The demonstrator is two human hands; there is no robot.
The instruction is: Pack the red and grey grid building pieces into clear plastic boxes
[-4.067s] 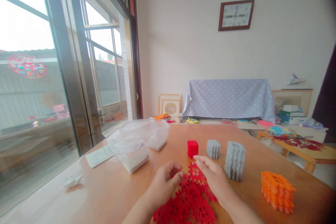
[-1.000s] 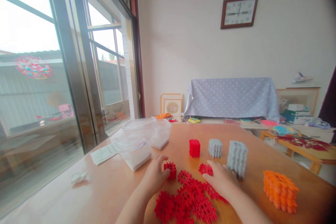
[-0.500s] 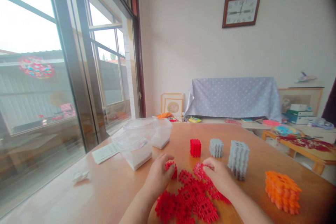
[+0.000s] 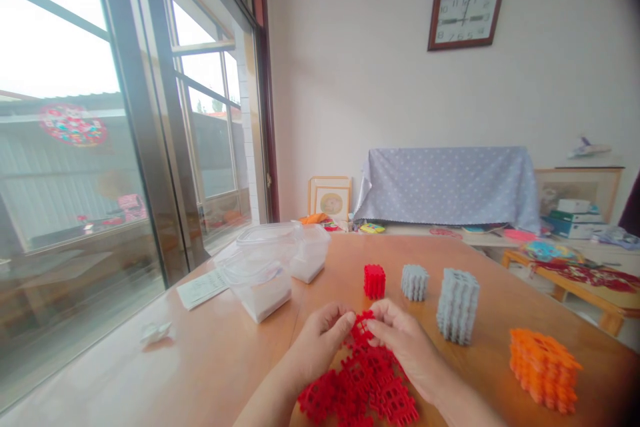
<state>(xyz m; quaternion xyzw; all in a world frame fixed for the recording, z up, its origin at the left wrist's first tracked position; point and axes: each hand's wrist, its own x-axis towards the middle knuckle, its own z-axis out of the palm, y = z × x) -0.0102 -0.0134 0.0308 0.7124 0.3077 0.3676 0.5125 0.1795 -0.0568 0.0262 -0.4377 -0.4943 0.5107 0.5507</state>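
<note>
Above the middle of the table my left hand (image 4: pixel 324 340) and my right hand (image 4: pixel 401 337) are brought close together, fingers pinched. Between them is a red interlocking plastic piece (image 4: pixel 363 328), square with a notched edge and a grid of holes. Whether it is one piece or two pressed together, I cannot tell, as fingertips cover its sides. Right below the hands lies a loose heap of red pieces (image 4: pixel 357 377), partly hidden by my wrists. Beyond the fingers a small red block stack (image 4: pixel 375 281) stands upright.
Two grey stacks, one short (image 4: pixel 415 283) and one tall (image 4: pixel 458 307), stand to the right, with an orange stack (image 4: pixel 545 370) nearer. Clear plastic containers (image 4: pixel 265 290), a paper sheet (image 4: pixel 201 288) and a small white crumpled item (image 4: pixel 156 332) lie left on the wooden table (image 4: pixel 225 373).
Both hands have moved toward each other and now meet over the heap. Half a second ago each was apart, holding a red piece. The view has shifted slightly.
</note>
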